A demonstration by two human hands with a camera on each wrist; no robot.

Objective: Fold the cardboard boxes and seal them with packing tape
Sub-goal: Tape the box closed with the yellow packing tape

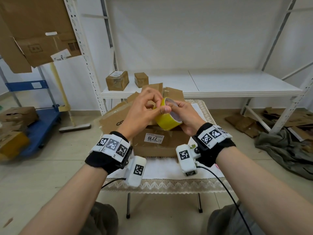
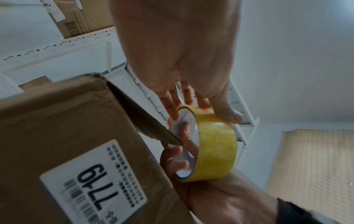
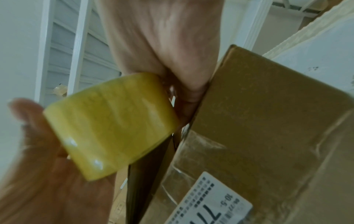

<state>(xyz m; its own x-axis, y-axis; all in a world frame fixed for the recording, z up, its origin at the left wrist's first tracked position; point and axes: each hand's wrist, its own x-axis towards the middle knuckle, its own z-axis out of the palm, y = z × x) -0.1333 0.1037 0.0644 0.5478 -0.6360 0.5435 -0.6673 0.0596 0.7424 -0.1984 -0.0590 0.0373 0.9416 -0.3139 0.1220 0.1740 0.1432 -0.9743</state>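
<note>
A roll of yellow packing tape is held in the air between both hands, above a brown cardboard box with a white "7719" label. My right hand holds the roll from the right, with fingers hooked through its core. My left hand pinches the roll's upper rim, its thumb lying on the outer yellow band. In the right wrist view the tape roll sits blurred against my palm, beside the box and its open top flap. The tape's loose end is not visible.
The box stands on a small table covered by a white lace-edged cloth. Flattened cardboard lies behind it. Two small sealed boxes sit on the white shelf. A blue cart stands left; cardboard scraps and cloth lie right.
</note>
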